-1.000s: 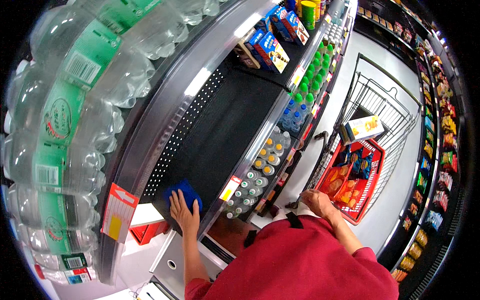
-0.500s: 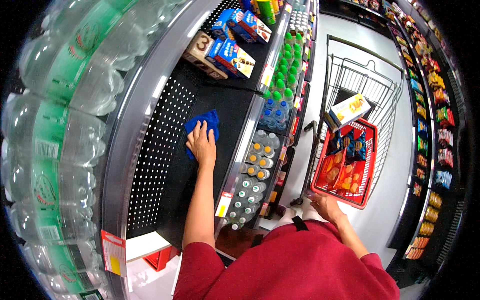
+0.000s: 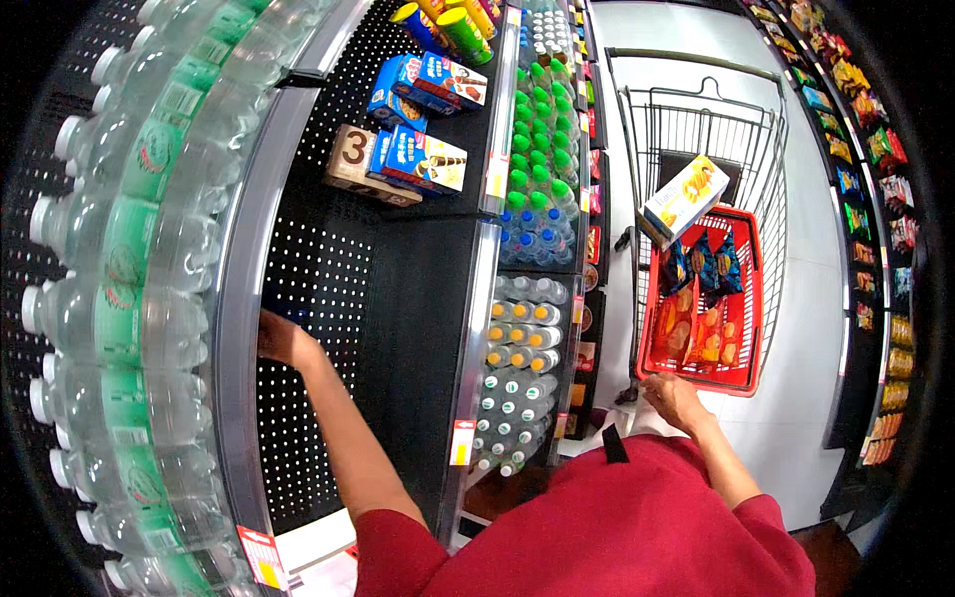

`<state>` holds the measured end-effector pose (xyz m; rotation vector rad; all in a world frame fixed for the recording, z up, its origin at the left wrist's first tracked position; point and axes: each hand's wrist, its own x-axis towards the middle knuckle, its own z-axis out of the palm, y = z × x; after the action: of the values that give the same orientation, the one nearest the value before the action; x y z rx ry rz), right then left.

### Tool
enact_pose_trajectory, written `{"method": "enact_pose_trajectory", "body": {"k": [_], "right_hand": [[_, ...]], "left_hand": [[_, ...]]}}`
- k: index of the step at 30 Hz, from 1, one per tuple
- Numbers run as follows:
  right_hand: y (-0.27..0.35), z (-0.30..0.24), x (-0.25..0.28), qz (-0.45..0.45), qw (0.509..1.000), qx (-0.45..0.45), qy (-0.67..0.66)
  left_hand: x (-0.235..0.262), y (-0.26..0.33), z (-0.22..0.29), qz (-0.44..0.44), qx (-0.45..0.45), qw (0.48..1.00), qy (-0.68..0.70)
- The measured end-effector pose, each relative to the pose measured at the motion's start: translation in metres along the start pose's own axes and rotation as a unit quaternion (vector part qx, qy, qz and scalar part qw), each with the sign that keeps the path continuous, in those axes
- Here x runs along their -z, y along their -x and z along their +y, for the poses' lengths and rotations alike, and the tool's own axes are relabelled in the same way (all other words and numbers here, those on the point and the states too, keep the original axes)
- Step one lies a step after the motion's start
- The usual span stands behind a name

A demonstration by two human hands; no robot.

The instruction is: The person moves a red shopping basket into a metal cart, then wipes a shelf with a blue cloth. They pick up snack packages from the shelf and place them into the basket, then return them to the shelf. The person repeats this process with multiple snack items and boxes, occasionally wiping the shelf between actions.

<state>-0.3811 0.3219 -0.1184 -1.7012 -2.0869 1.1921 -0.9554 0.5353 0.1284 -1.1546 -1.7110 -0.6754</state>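
Observation:
My left hand [image 3: 286,340] reaches into the bare black shelf [image 3: 408,289], up against its perforated back panel [image 3: 323,259]. The grey edge of the upper shelf hides its fingers. A dark strip of the blue cloth [image 3: 286,303] shows beside the hand, in shadow. My right hand [image 3: 676,403] is low at the near left corner of a red shopping basket [image 3: 753,298], its fingers curled in. What they grip there is hard to make out. The basket sits in a wire shopping cart [image 3: 771,169] and holds orange snack bags [image 3: 708,333] and dark blue snack bags [image 3: 704,264].
A yellow-and-white box [image 3: 686,199] leans across the basket's far rim. Blue snack boxes [image 3: 426,159] and a brown box [image 3: 348,159] stand farther along the shelf. Green-labelled water bottles [image 3: 129,269] fill the upper shelf; small bottles [image 3: 517,333] stand below. Snack racks [image 3: 865,199] line the right.
My left hand has moved with the blue cloth from the shelf's flat surface leftward to the back panel, partly behind the upper shelf edge. My right hand stays by the basket. The view has shifted.

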Motion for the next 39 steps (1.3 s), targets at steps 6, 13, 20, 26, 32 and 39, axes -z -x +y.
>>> {"method": "enact_pose_trajectory", "body": {"k": [6,13,20,26,32,39], "right_hand": [[0.0,0.008,0.003,-0.004,1.0,-0.027,-0.002],[0.018,0.02,0.009,0.016,0.996,-0.086,-0.02],[0.017,0.039,-0.007,0.029,0.998,-0.06,-0.02],[-0.005,0.045,-0.016,0.011,0.999,-0.007,0.033],[-0.016,0.026,-0.01,0.015,0.998,0.021,0.054],[0.003,0.021,-0.026,-0.066,0.996,-0.013,0.056]], "left_hand": [[-0.045,-0.055,0.034,-0.161,-0.245,0.949,-0.114],[-0.08,0.024,0.056,-0.32,-0.42,0.842,-0.109],[-0.071,0.062,0.034,-0.338,-0.48,0.799,-0.128],[0.012,-0.028,0.016,-0.274,-0.312,0.893,-0.174],[0.034,-0.055,-0.008,-0.277,-0.179,0.929,-0.168],[0.018,0.098,-0.035,-0.345,-0.429,0.827,-0.11]]}}
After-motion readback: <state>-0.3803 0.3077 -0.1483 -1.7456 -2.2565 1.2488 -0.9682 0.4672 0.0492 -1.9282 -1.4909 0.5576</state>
